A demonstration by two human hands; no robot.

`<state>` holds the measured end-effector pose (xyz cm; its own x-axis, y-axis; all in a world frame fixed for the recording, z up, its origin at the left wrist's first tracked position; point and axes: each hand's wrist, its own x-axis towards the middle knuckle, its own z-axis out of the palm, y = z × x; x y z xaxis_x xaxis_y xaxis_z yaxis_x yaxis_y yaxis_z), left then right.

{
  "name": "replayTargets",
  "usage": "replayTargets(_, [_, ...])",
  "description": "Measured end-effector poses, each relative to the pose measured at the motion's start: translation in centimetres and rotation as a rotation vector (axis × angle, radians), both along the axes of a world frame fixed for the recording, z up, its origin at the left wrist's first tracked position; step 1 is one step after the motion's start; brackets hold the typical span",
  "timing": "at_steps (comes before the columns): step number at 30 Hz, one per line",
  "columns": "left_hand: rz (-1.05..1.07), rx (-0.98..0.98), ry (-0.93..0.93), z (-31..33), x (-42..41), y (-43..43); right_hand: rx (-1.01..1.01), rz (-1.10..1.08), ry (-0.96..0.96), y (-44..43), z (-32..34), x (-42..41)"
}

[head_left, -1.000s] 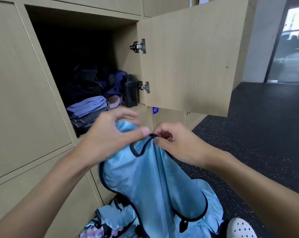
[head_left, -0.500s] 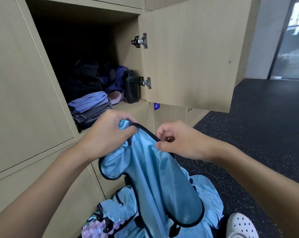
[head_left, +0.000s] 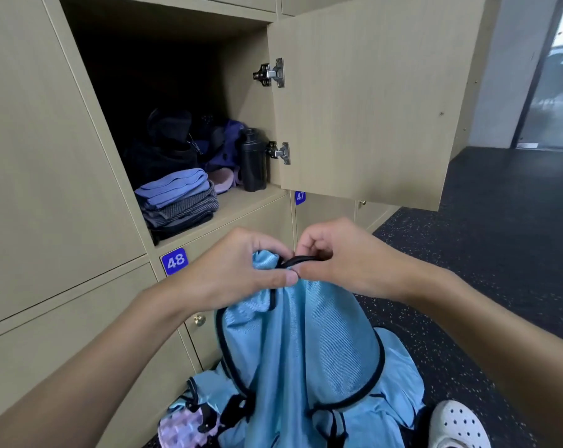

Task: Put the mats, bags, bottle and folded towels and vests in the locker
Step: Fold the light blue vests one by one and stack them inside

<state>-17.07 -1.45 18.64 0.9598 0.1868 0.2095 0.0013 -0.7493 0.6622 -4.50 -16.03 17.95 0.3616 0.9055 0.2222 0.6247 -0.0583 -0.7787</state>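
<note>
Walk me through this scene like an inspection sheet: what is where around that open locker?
Surface: locker shelf, light wood, partly filled.
Job's things: folded towels stacked at the shelf's front; black bottle upright on the hinge side; dark bag and purple bag behind; blue vest held up in front, not in the locker; more vests and a knobbly pink mat on the floor.
Clutter: nothing seen.
Hands: left hand and right hand both pinch the blue vest's black-trimmed top edge.
Cables: nothing seen.
Surroundings: locker door swung open to the right; number plate 48 below the shelf; dark speckled floor; white shoe.
</note>
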Motion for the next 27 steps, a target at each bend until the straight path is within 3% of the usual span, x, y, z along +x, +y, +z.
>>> replayTargets(2, [0.082,0.006,0.011,0.1,-0.1,0.9,-0.013,0.005,0.014,-0.3,0.1,0.2])
replayTargets(7, [0.268,0.291,0.005,0.0,-0.8,3.2,0.075,-0.024,0.051,-0.9,0.5,1.0])
replayTargets(10, [0.316,0.326,0.006,0.1,-1.2,3.8,0.109,-0.050,0.105,-1.3,0.9,1.5])
replayTargets(15, [0.127,0.032,-0.022,0.2,-0.8,0.6,0.094,0.052,0.116,-1.0,1.2,0.8])
replayTargets(19, [0.025,-0.086,0.001,-0.3,0.0,-1.1,0.053,0.100,0.119,-0.9,1.3,0.3])
replayTargets(27, [0.240,-0.166,-0.060,0.2,-0.8,1.7,0.059,-0.048,0.118,-1.9,1.3,1.6])
